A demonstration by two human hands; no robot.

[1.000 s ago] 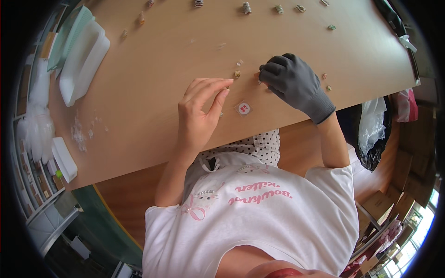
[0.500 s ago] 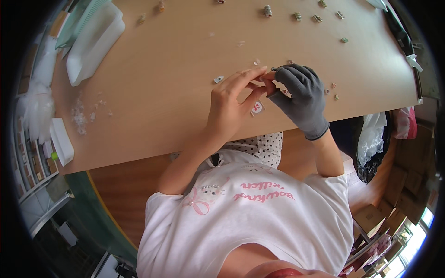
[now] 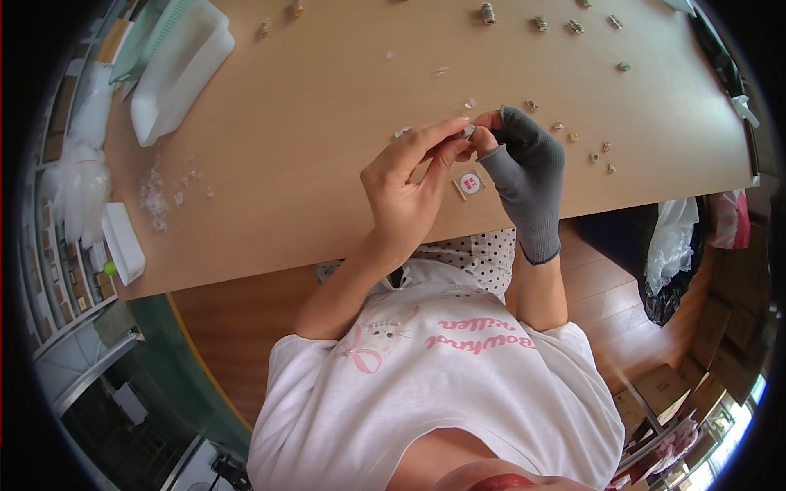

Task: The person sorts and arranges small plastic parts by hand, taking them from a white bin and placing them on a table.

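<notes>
Our fingers (image 3: 458, 135) meet above the worktop (image 3: 311, 139): the bare left hand (image 3: 405, 188) and the gloved right hand (image 3: 524, 168) pinch one tiny pale piece (image 3: 468, 131) between their tips, thumb and forefinger of each closed on it. The piece sits in the air between the two hands, just above the round red-and-white sticker (image 3: 469, 183) lying flat below.

A second ago our hands were apart, the left hovering with its tips drawn together and the right pressing down on the wood; half a second ago they had joined, and now the right wrist has turned upright, its palm toward the left. We judge that the piece has left the surface and is being worked between both hands.

The piece itself is nearly covered by the fingertips, so we cannot tell its shape. Small beads (image 3: 606, 147) lie scattered to the right, and more little items (image 3: 488, 12) run along the far edge, too small to identify. A white tray (image 3: 176, 74) sits far left, with clear scraps (image 3: 155, 196) near it.
</notes>
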